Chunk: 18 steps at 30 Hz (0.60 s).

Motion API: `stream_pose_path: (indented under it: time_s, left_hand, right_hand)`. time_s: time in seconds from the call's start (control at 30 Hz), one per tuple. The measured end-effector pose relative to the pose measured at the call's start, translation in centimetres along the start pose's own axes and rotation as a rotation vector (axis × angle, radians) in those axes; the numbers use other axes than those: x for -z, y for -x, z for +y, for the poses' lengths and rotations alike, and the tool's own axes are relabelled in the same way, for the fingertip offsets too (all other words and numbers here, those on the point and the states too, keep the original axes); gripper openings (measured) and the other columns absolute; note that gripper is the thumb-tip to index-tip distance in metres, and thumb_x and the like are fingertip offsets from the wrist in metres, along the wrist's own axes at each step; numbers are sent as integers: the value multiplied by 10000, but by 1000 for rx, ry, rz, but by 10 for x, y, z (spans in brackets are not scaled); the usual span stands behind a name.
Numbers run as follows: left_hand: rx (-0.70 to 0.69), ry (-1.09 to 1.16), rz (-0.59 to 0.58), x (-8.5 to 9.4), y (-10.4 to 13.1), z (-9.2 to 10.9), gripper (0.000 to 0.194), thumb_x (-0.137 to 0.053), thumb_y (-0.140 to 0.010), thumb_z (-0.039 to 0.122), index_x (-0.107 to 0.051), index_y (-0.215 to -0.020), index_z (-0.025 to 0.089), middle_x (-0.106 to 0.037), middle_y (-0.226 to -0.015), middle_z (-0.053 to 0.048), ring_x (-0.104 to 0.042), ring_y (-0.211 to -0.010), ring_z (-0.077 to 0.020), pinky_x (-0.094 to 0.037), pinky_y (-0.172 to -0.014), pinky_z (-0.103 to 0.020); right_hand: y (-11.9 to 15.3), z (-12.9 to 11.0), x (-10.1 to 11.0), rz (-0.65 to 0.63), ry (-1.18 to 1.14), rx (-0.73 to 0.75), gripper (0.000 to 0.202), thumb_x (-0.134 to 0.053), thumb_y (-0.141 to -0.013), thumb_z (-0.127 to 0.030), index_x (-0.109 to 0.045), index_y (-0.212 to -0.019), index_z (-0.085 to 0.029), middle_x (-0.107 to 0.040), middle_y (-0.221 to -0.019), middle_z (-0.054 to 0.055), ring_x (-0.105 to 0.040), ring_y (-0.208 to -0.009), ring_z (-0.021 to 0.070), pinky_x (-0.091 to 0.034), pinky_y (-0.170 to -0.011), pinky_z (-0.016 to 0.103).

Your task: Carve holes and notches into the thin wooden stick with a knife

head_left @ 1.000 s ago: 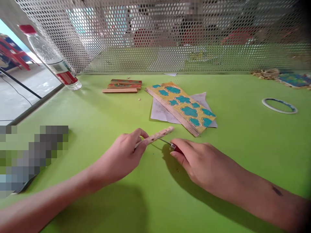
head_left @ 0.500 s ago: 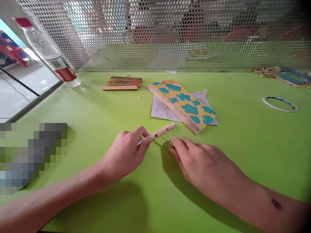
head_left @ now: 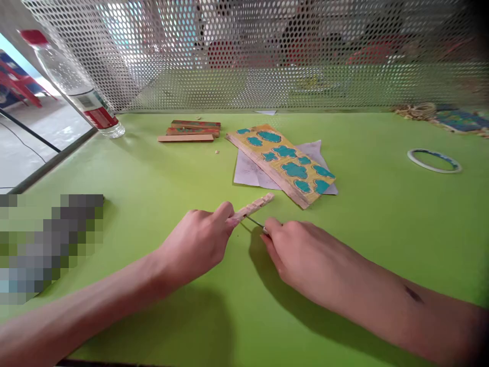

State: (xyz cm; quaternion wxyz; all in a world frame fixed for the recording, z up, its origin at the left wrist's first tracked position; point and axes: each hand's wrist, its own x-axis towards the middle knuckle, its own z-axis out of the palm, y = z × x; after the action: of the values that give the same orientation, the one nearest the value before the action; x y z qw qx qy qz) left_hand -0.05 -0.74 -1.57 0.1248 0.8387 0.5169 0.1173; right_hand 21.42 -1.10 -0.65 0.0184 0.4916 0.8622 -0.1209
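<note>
Left hand (head_left: 194, 244) grip on wooden strip (head_left: 255, 206), green table (head_left: 382, 224), mesh screen (head_left: 267, 51)

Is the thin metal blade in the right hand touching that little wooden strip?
Touching. In the head view, the metal blade held by the right hand meets the wooden strip beside the left hand that pinches it.

Green table (head_left: 382, 224), perforated metal screen (head_left: 267, 51)
</note>
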Motion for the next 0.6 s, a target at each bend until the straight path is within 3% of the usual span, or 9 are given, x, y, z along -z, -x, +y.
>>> stream_pose_path:
  time_s: [0.17, 0.33, 0.6]
  left_hand:
    - [14, 22, 7, -1, 0, -1, 224, -348, -1009, 292, -535, -956, 181, -386, -510, 68, -394, -403, -131, -256, -460, -257]
    - [20, 35, 15, -4, 1, -1, 195, -366, -1005, 297, -511, -929, 190, -407, -517, 68, -410, -408, -128, -259, -459, -256]
    - [-67, -59, 47, -5, 0, -4, 206, -356, -1008, 275, -509, -911, 177, -424, -524, 61, -395, -388, -127, -269, -441, -268]
  right_hand:
    - [3, -5, 0, 17, 1, -15, 204, -417, -977, -186, -508, -795, -200, -520, -495, -25, -488, -377, 128, -189, -389, 259]
    - [5, -16, -5, 149, 232, 4, 215, -399, -902, 2, -524, -845, -164, -583, -592, 21, -566, -440, 158, -172, -428, 280]
    - [-6, -7, -7, 45, 182, 22, 242, -421, -803, 52, -549, -861, -145, -503, -492, -31, -502, -375, 124, -157, -383, 254]
